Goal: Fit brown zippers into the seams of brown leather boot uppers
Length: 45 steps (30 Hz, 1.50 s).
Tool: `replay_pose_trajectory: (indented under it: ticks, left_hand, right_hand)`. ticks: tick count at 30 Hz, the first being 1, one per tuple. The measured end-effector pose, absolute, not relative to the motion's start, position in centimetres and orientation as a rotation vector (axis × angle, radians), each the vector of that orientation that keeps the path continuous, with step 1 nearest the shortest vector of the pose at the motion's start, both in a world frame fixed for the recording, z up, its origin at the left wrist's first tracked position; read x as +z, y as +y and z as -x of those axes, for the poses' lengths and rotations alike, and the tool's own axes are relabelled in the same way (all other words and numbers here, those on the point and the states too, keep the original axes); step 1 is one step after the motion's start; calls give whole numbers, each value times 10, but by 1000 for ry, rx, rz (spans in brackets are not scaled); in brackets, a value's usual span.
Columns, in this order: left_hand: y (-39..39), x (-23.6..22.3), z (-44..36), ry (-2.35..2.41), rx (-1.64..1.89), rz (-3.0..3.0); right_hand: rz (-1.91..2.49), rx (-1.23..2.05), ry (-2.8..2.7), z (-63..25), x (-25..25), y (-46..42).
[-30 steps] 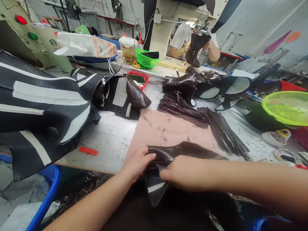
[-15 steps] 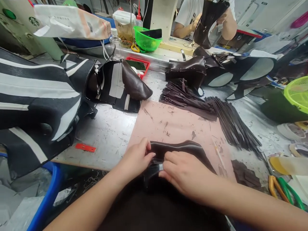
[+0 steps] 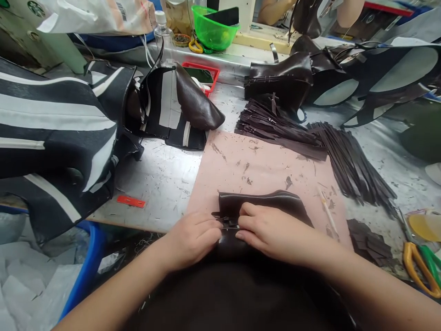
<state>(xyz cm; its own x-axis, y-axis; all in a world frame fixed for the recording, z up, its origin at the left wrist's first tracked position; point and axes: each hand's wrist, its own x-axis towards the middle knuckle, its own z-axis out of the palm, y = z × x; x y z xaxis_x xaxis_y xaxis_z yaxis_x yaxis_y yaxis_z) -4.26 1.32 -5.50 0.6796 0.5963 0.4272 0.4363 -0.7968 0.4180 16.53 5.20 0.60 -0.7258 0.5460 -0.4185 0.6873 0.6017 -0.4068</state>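
Observation:
A dark brown leather boot upper (image 3: 262,202) lies at the near edge of the pink mat (image 3: 234,161), its near part hanging toward my lap. My left hand (image 3: 198,236) is closed on its left edge, fingers curled over the leather near a seam. My right hand (image 3: 268,230) grips the same piece just to the right, thumb and fingers pinched on a fold. A narrow slit with a pale strip shows between the two hands. The fingertips of both hands are partly hidden by the leather and knuckles.
Black pieces with white strips (image 3: 51,115) cover the left side. Leather fringe strips (image 3: 282,128) lie beyond the mat. Orange-handled scissors (image 3: 418,271) rest at right, a red tag (image 3: 131,201) at left. Below the left edge stands a blue bin (image 3: 93,257). A co-worker's arm (image 3: 275,10) shows at the back.
My left hand has turned knuckles-up and moved down onto the leather edge. My right hand stays on the fold. The camera view has tilted downward, shifting the bench scene.

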Motion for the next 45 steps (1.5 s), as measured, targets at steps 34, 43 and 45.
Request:
replay_pose_trajectory:
  ticks: [34,43,45]
  left_hand:
    - [1,-71,44,705,1027,-2816]
    - [-2,-69,40,769,1001,-2919]
    - [-3,-70,39,770,1028,-2890]
  right_hand:
    - [-1085,-434,2498,-152,-4,46]
    - [-1045,-557,2522,-154,2,49]
    - [-1035,-577,2521,-154,4,50]
